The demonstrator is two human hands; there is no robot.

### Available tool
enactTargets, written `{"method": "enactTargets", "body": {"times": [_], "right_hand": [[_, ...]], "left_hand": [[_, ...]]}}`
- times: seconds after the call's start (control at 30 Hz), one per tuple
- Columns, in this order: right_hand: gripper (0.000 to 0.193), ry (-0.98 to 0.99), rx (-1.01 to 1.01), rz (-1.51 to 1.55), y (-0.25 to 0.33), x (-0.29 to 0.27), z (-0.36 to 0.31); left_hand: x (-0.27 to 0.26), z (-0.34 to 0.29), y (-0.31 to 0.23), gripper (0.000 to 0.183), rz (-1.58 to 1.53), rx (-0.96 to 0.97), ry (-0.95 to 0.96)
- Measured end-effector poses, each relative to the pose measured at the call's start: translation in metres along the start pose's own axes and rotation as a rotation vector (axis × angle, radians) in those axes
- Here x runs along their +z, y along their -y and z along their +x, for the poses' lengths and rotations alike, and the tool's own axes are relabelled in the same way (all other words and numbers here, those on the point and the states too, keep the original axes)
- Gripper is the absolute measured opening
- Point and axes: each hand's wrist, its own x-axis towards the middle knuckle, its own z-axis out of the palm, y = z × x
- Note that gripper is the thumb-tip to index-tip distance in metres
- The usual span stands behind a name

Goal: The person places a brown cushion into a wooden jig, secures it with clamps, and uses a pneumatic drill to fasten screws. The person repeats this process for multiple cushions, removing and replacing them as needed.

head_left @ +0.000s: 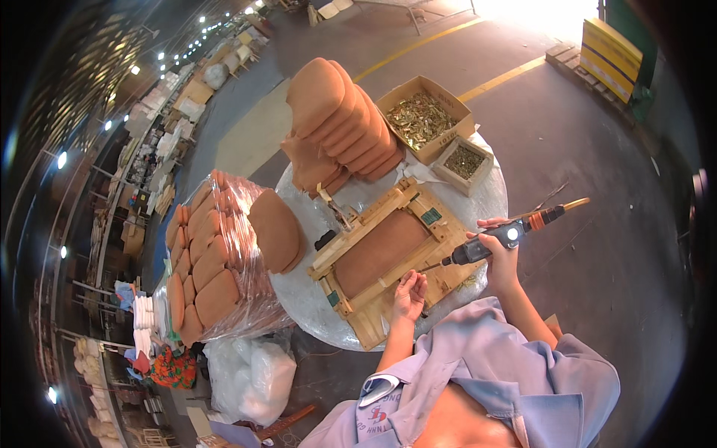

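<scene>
My right hand [499, 257] is wrapped round a black and grey power screwdriver [478, 250] with an orange collar. Its long thin bit points left toward my left hand [410, 296]. The fingers of that hand are pinched together close to the bit's tip; whatever they hold is too small to make out. Below both hands lies a wooden frame jig [373, 299] with green patches at its corners. A brown upholstered panel [381, 254] sits inside the jig. Everything rests on a round table [489, 187] wrapped in clear plastic.
Brown cushions [343, 119] stand stacked at the table's far side, beside a cardboard box [424, 112] of metal pieces and a smaller box [464, 160] of screw-like bits. More cushions [209, 261], plastic-wrapped, are piled at the left. A plastic bag [250, 377] lies on the floor.
</scene>
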Motion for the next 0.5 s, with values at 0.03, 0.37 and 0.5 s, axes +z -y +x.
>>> {"method": "enactTargets", "body": {"times": [0.03, 0.37, 0.5], "right_hand": [[0.039, -0.01, 0.005, -0.002, 0.002, -0.002, -0.001], [0.036, -0.06, -0.157, -0.07, -0.011, -0.03, 0.01], [0.039, -0.105, -0.182, -0.261, -0.015, -0.048, 0.01]], "left_hand": [[0.001, 0.005, -0.001, 0.012, -0.011, 0.001, -0.031], [-0.032, 0.013, -0.005, 0.009, -0.118, 0.067, -0.241], [-0.042, 0.004, -0.002, 0.009, -0.088, 0.076, -0.326]]}}
